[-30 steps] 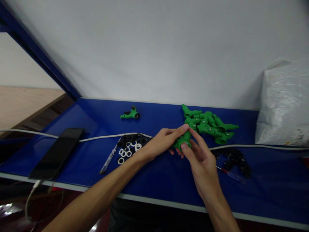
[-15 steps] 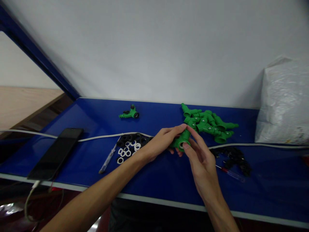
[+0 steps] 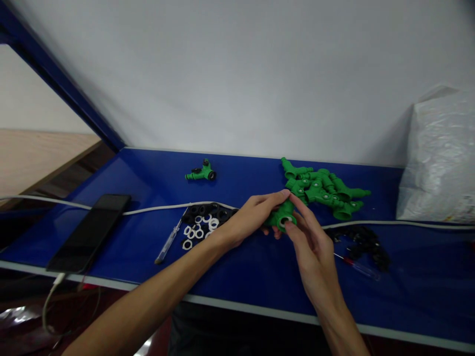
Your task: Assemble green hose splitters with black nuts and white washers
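Between my two hands is a green plastic hose splitter (image 3: 278,219), its round open end facing me. My left hand (image 3: 252,212) grips it from the left, partly hiding its body. On the other side, my right hand (image 3: 313,240) holds it too, the thumb pressed at the mouth, where a white ring (image 3: 285,220) shows inside. Just behind lies a pile of green hose splitters (image 3: 324,190). White rings (image 3: 198,230) and black rings (image 3: 218,211) lie left of my left hand. Small black parts (image 3: 365,242) are heaped to the right.
A green splitter with black fittings (image 3: 202,171) lies at the back left. Two screwdrivers, one clear (image 3: 168,244) and one red-and-clear (image 3: 361,268), flank my hands. A phone (image 3: 91,232) is at left; a white cable (image 3: 148,208) crosses the table. A plastic-wrapped bag (image 3: 438,158) stands right.
The mouth of the held splitter has tipped a little more toward me, and my right thumb has shifted slightly at its rim. The whole view has moved slightly; both hands keep their hold.
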A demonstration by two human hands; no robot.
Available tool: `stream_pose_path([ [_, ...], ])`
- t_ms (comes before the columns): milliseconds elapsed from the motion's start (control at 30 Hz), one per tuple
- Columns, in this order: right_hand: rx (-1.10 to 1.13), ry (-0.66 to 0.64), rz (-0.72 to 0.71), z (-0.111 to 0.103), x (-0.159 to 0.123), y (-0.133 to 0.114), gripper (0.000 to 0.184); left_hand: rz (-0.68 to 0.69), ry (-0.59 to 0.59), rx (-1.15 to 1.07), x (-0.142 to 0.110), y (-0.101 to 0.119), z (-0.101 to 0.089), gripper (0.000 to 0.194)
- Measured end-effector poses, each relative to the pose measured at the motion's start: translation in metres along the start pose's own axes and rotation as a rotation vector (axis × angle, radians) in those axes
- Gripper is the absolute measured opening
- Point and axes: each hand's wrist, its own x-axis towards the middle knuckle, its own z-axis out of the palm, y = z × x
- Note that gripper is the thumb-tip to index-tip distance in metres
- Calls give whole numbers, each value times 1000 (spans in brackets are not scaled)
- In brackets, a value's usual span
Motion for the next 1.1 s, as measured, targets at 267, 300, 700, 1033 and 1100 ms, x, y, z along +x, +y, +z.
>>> stream_pose_path([
  [267, -62, 30, 22, -1, 0, 2, 53, 46, 7, 57, 1, -2, -1, 52],
  [300, -71, 34, 27, -2, 0, 2, 53, 52, 6, 64, 2, -2, -1, 53],
  [700, -12, -15, 59, -4, -2, 6, 51, 74, -18, 56, 2, -2, -2, 52],
  [1033, 95, -126, -30, 2, -5, -10, 51, -48, -5, -139, 0, 0, -3, 62],
  [1100, 60, -127, -60, 3, -6, -10, 51, -96, -25, -205, 0, 1, -4, 59],
])
